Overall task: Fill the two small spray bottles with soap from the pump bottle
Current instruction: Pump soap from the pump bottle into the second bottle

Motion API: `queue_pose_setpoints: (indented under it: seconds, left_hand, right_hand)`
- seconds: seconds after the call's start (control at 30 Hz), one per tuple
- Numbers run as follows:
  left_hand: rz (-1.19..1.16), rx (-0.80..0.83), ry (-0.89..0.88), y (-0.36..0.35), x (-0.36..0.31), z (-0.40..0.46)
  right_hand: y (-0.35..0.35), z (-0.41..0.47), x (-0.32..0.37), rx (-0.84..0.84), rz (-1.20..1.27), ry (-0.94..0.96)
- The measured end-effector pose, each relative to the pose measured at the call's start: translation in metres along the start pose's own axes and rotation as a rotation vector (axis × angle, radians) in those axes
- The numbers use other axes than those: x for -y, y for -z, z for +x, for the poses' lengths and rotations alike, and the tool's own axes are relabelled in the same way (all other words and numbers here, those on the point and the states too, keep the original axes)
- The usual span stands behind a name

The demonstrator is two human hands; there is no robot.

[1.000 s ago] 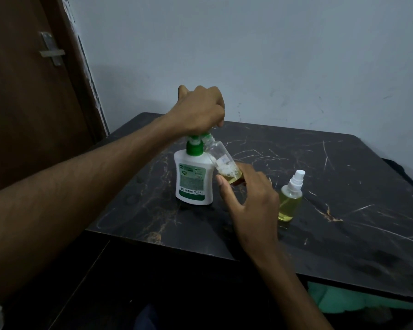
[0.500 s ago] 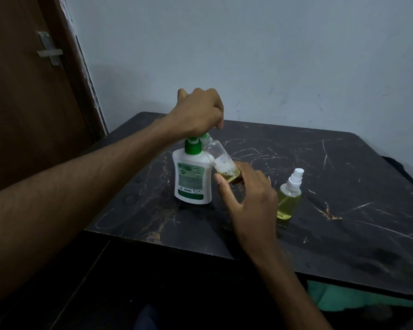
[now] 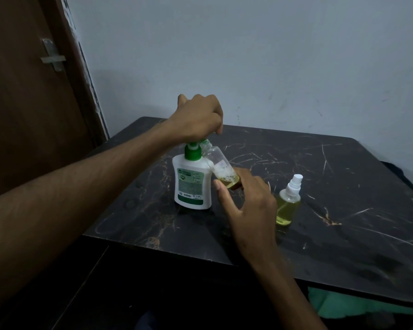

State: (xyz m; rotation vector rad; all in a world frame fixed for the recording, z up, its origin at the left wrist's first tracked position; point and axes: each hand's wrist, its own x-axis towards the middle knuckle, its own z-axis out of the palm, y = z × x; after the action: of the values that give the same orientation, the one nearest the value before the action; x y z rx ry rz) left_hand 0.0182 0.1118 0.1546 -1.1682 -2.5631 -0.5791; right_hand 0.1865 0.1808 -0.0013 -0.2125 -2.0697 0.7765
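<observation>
A white pump bottle (image 3: 192,184) with a green pump stands on the black marble table (image 3: 332,177). My left hand (image 3: 197,120) sits curled over the pump head, which is hidden under it. My right hand (image 3: 248,201) pinches the base of a small clear spray bottle (image 3: 221,169), tilted with its open mouth under the nozzle. Yellow soap with foam lies in the bottle's lower end. A second small spray bottle (image 3: 288,202), capped in white and full of yellow soap, stands upright just right of my right hand.
A brown door (image 3: 29,103) with a metal latch (image 3: 53,57) is at the left, and a pale wall rises behind the table. Green cloth (image 3: 358,306) shows below the table's front right edge.
My left hand and the pump head have risen slightly. The tilted bottle and my right hand stay in place.
</observation>
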Motion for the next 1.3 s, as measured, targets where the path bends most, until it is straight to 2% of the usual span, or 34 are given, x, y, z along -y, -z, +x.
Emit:
queue_pose_setpoints:
  seconds: [1.3]
  left_hand:
    - [0.003, -0.042, -0.004, -0.0022, -0.0002, -0.003]
  right_hand:
    - [-0.0025, 0.0007, -0.0019, 0.013, -0.005, 0.001]
